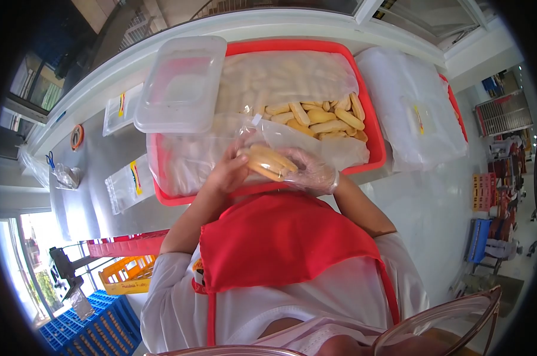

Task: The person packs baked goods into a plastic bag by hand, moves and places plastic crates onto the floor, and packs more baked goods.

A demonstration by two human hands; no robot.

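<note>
In front of the red apron, a clear plastic bag (267, 132) with several long golden ladyfinger biscuits (268, 161) is held between both hands. My left hand (225, 171), bare, grips the bag and biscuits from the left. My right hand (313, 171) wears a clear plastic glove and is closed around the right end of the biscuits; some of its fingers are hidden. Just beyond the hands, more loose ladyfingers (333, 121) lie in a large red tray (372, 133), partly covered by translucent sheets (292, 68).
A translucent plastic box (182, 83) rests over the tray's left part. Labelled empty bags (129, 184) lie on the metal table (87, 169), along with a tape roll (77, 136) and scissors (50, 159). Right stands another covered tray (408, 113). Crates (93, 326) stand lower left.
</note>
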